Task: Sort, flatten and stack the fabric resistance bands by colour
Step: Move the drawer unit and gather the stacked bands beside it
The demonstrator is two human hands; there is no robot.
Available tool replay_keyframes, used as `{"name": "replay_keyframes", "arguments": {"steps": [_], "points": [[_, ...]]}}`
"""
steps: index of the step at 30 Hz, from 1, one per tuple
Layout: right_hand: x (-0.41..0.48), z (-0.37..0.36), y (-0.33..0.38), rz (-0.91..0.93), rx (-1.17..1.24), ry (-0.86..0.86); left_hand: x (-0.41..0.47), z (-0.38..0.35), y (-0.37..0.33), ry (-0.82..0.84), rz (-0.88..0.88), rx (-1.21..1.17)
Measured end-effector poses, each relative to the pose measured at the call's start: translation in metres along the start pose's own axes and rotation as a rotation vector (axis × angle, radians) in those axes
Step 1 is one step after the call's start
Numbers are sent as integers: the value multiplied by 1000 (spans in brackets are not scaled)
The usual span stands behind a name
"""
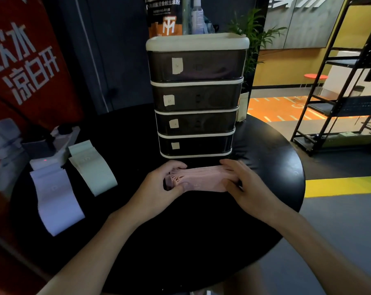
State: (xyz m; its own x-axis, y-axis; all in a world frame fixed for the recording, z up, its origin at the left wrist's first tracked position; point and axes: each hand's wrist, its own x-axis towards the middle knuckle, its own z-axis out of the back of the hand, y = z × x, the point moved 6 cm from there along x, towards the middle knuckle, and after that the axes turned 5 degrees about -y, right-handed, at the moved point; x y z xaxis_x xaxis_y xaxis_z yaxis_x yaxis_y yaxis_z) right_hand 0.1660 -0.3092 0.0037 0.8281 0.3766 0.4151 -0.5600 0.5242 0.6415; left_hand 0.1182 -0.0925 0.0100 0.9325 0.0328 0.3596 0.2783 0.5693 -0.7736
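Left hand [159, 184] and right hand [243, 182] forward, fingers curled, gripping, forearms converging

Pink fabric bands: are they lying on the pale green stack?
No: the left hand and right hand grip the pink fabric bands well apart from the pale green band stack.

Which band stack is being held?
The pink stack, between the left hand and right hand; the lilac stack and green stack lie apart, untouched.

We see a pink band stack [203, 179] flat mid-table, lavender stack [54, 196] and mint stack [93, 169] side by side at our left
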Motion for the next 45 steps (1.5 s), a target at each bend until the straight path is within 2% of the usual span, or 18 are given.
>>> {"name": "replay_keyframes", "arguments": {"steps": [3, 7, 15, 22, 26, 29, 33, 37, 42, 45], "points": [[-1, -1, 2, 18, -41, 13, -2, -4, -7, 27, -110, 122], [-4, 0, 10, 91, -94, -1, -5, -9, -5, 97, -155, 263], [-8, -2, 18, 174, -206, 27, -10, -5, -10, 100, -323, 524], [-11, -4, 21, 184, -371, 70, -11, -5, -11, 86, -391, 583], [-11, -3, 20, 210, -363, 30, -11, -5, -14, 104, -404, 481], [-11, -3, 20, 210, -346, 25, -11, -5, -12, 123, -345, 351], [-8, -3, 17, 189, -257, 8, -8, -3, -8, 74, -262, 270], [-4, 0, 12, 90, -76, -16, -5, 3, -6, -20, -225, 126], [0, 8, -8, -81, 252, -54, 0, 12, 2, -97, 52, -231], [1, 6, -8, -82, 216, -47, -2, 3, 3, -80, 105, -183]]}}
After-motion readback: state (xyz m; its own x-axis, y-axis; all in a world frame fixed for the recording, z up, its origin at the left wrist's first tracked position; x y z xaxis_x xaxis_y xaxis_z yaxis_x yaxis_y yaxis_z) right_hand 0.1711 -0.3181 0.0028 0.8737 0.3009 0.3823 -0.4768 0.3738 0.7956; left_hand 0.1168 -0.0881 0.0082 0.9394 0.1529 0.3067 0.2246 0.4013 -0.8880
